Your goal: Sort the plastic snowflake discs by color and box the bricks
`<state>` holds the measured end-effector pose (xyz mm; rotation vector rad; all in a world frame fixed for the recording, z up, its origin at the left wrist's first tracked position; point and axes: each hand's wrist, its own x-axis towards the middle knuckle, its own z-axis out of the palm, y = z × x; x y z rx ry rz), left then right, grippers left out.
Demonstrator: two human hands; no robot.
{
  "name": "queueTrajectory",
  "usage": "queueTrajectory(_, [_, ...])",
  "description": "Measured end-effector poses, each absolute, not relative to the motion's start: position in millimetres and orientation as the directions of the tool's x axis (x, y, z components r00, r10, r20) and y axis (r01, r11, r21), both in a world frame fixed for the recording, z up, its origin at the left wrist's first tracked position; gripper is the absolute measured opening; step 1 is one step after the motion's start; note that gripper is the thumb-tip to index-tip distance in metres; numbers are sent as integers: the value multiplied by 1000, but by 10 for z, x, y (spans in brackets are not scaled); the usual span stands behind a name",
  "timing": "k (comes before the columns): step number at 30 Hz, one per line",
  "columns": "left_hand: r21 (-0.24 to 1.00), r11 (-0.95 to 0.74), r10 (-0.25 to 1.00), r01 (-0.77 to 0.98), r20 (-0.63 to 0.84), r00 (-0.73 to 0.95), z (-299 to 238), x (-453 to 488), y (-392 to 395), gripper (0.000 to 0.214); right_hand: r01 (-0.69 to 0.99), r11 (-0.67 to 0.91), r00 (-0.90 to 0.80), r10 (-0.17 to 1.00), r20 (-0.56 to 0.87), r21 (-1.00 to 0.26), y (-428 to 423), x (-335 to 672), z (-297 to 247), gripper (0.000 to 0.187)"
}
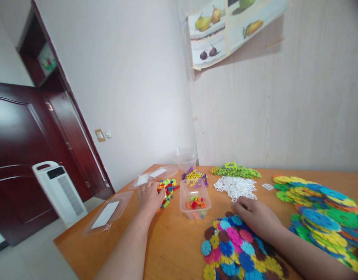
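Note:
My left hand rests on the orange table with its fingers curled over a small pile of colourful building pieces. My right hand lies knuckles up on the edge of a heap of flat flower-shaped discs, its fingertips close to a pile of white square pieces. The fingers of that hand are bent under and I cannot see what they hold. A clear plastic tub with a few small coloured pieces stands between my hands.
A large spread of bigger coloured discs covers the table's right side. Green pieces, purple and yellow pieces, an empty clear tub and two clear lids lie farther back and left. A white heater stands by the door.

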<state>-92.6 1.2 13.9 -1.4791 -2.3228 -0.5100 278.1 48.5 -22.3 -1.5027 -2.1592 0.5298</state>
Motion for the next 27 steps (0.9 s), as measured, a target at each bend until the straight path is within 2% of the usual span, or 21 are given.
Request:
queueTrajectory(7, [79, 384, 802, 920, 465, -374, 150, -909, -15, 21, 769, 336, -310, 940, 142, -543, 493, 2792, -229, 37])
queueTrajectory(15, [116, 358, 784, 927, 502, -365, 181, -855, -44, 15, 769, 351, -312, 936, 164, -534, 482, 2794, -215, 37])
queueTrajectory(18, [207, 289, 745, 935, 565, -356, 216, -820, -29, 17, 776, 344, -308, 938, 158, -529, 469, 2794, -208, 37])
queueTrajectory(21, [401, 105, 724, 910, 597, -346, 233, -742, -6, 17, 780, 342, -305, 939, 159, -524, 472, 2794, -215, 38])
queueTrajectory(24, [583, -81, 745, 808, 574, -340, 232, -631, 3, 24, 782, 345, -300, 938, 170, -519, 487, 2795, -230, 39])
queueTrajectory(27, [681, -169, 784, 712, 531, -321, 235, -531, -9, 35, 783, 346, -299, 938, 175, -517, 496, 2791, -235, 40])
